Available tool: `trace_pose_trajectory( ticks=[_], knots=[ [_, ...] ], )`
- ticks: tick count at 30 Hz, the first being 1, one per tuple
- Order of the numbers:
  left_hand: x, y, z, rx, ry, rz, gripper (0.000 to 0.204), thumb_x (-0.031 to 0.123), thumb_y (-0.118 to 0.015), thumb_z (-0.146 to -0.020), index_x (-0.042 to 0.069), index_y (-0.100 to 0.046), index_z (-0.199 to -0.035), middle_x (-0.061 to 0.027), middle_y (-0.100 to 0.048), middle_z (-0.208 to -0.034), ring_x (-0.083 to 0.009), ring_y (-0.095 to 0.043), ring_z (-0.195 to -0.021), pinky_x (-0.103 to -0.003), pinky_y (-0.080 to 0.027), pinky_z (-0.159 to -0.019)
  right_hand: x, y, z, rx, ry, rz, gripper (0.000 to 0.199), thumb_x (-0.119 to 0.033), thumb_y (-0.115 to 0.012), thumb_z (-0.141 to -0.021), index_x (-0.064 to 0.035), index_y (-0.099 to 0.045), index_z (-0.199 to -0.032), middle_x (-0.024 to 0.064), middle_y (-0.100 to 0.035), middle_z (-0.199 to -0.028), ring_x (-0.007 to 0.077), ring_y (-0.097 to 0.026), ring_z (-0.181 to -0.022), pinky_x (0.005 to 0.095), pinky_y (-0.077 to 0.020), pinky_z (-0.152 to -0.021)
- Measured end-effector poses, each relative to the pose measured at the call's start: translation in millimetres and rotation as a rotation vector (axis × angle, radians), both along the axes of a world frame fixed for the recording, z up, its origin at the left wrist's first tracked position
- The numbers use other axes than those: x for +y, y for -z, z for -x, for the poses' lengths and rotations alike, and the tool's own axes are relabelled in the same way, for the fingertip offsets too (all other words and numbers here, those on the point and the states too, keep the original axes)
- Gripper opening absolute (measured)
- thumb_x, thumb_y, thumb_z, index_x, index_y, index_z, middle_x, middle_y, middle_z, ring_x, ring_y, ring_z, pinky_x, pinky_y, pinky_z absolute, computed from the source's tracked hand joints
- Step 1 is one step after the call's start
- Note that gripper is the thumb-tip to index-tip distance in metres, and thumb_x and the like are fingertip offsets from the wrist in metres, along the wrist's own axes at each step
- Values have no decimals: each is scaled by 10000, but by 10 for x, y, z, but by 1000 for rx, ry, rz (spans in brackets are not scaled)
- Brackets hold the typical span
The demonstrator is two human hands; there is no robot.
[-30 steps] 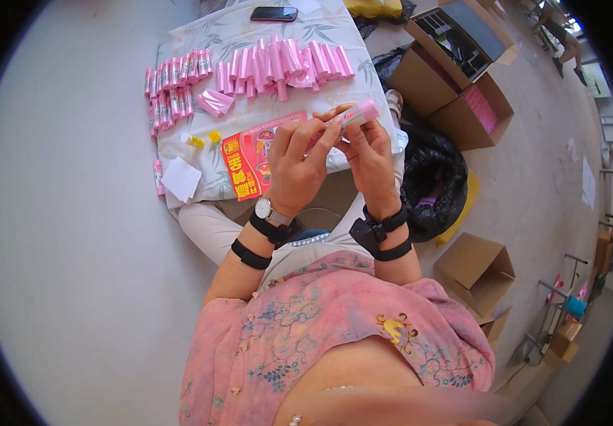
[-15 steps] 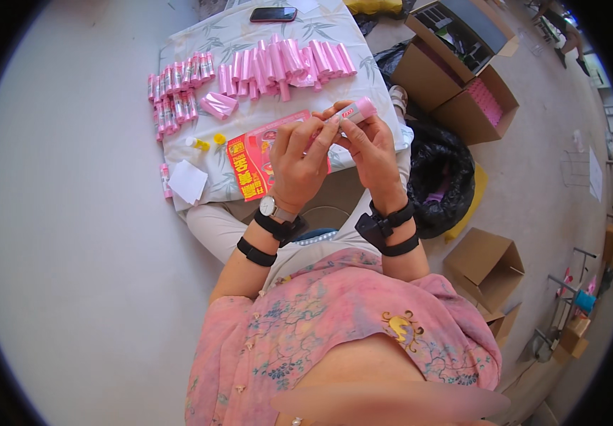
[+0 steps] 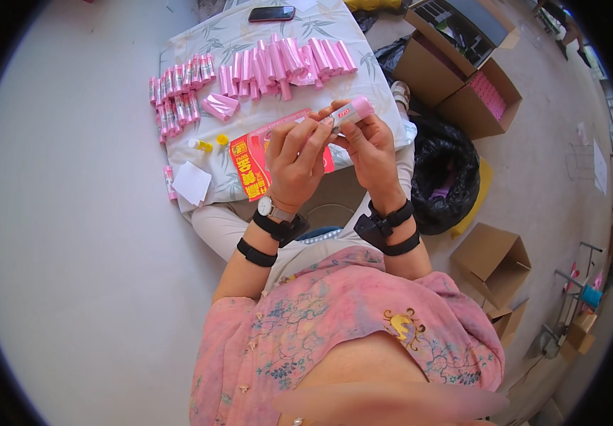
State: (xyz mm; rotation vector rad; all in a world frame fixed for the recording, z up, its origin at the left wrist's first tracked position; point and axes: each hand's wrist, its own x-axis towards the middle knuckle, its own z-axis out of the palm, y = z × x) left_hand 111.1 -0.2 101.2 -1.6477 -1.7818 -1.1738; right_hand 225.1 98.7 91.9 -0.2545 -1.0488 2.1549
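Observation:
Between my two hands is a pink plastic roll (image 3: 363,106) with a pale printed label round it, held tilted above the table's near edge. My left hand (image 3: 294,160) closes its fingertips on the label end. Round the other end my right hand (image 3: 372,153) is wrapped, with the thumb on the label. Under the hands lies a red and yellow printed sheet (image 3: 246,167), partly hidden. To its left are a glue stick (image 3: 200,145), a loose yellow cap (image 3: 222,139) and white paper slips (image 3: 191,184).
Plain pink rolls (image 3: 278,64) are heaped across the table, with labelled rolls (image 3: 179,78) in rows at left. A phone (image 3: 272,13) lies at the far edge. On the right stand a black-bagged bin (image 3: 455,213), an open carton (image 3: 491,259) and a carton of pink rolls (image 3: 512,113).
My hands keep their hold on the roll, and the left fingers have shifted slightly along the label. The whole view has moved a little.

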Motion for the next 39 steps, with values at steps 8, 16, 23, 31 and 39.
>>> trace_pose_trajectory(
  ticks=[8,16,23,31,39],
  knots=[
    [-16,-30,5,48,-2,-3,327,20,-808,-776,81,-730,-1088,-36,-658,-1022,-239,-600,-923,-359,-504,-766,-20,1,18,30,7,37,319,-88,-569,-1027,49,-520,-1310,186,-678,-1199,269,-671,-1146,336,-589,-919],
    [65,-72,-20,200,12,-20,303,14,-723,-750,48,-736,-1051,-40,-655,-1053,-230,-586,-910,-356,-532,-737,26,-66,-8,-20,45,42,355,-131,-660,-988,35,-533,-1275,158,-688,-1158,283,-680,-1133,363,-587,-924],
    [92,-101,-72,222,15,10,327,12,-716,-755,50,-734,-1080,-46,-646,-1046,-231,-582,-909,-355,-534,-731,48,-44,-28,-25,56,78,319,-147,-616,-1017,32,-530,-1267,141,-692,-1132,277,-689,-1119,347,-600,-892],
    [60,-111,-14,258,21,4,315,45,-743,-782,63,-731,-1096,-40,-645,-1052,-223,-590,-920,-344,-528,-737,46,-105,-22,-27,19,62,342,-262,-511,-1074,16,-533,-1272,116,-690,-1132,248,-685,-1122,316,-597,-875],
    [-4,-75,152,316,109,43,294,111,-775,-824,35,-713,-1101,-41,-641,-1093,-231,-612,-990,-354,-548,-775,26,-59,-12,-23,13,196,354,-285,-496,-1078,15,-536,-1262,138,-690,-1156,267,-690,-1118,319,-597,-859]
  ],
)
